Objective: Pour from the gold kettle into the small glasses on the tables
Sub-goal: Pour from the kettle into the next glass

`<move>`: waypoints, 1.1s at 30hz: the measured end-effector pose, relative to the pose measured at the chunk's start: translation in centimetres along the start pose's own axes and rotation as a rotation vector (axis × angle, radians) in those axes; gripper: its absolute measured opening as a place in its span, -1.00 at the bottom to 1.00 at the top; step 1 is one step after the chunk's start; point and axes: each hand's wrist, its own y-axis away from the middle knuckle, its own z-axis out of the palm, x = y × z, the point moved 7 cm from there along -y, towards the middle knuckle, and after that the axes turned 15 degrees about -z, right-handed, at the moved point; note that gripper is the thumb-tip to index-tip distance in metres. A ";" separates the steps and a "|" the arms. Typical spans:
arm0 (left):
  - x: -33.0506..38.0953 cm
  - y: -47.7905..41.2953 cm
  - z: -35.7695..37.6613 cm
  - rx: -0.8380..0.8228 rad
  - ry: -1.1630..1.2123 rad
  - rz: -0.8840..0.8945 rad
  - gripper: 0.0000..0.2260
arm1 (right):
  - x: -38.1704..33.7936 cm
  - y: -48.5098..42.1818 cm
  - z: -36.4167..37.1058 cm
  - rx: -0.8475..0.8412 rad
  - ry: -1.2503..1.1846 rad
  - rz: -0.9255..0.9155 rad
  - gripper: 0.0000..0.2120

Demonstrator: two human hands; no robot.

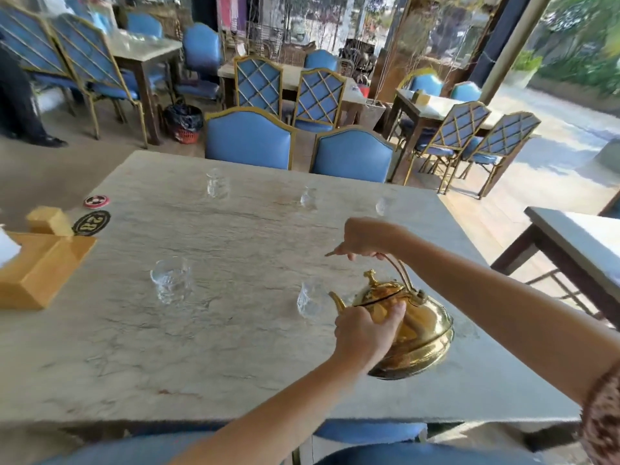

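The gold kettle [422, 327] hangs tilted over the marble table [235, 347], its spout pointing left at a small glass [310, 298]. My right hand [365, 238] grips the kettle's arched handle from above. My left hand [364, 333] presses on the kettle's front with the thumb near the lid. Another small glass [171, 280] stands to the left. Three more glasses stand farther back: one at the middle left [217, 183], one at the centre [308, 198] and one at the right [383, 205]. No stream is visible at the spout.
A wooden tissue box [37, 266] sits at the table's left edge beside a number disc [91, 223] and a red coaster [96, 201]. Blue chairs [250, 139] line the far side. Another table [583, 236] stands to the right. A person's legs [20, 95] are at far left.
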 end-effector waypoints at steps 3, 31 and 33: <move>0.7 -0.2 1.1 0.006 0.046 -0.039 -0.29 | 0.2 -0.8 0.2 -0.048 0.038 -0.073 -0.63; 2.8 -2.2 2.0 0.092 0.325 -0.084 -0.10 | -2.5 -2.0 -1.3 -0.216 0.300 -0.110 -0.61; 2.9 -2.0 1.9 0.083 0.340 -0.083 -0.12 | -2.8 -1.9 -1.1 -0.234 0.321 -0.109 -0.62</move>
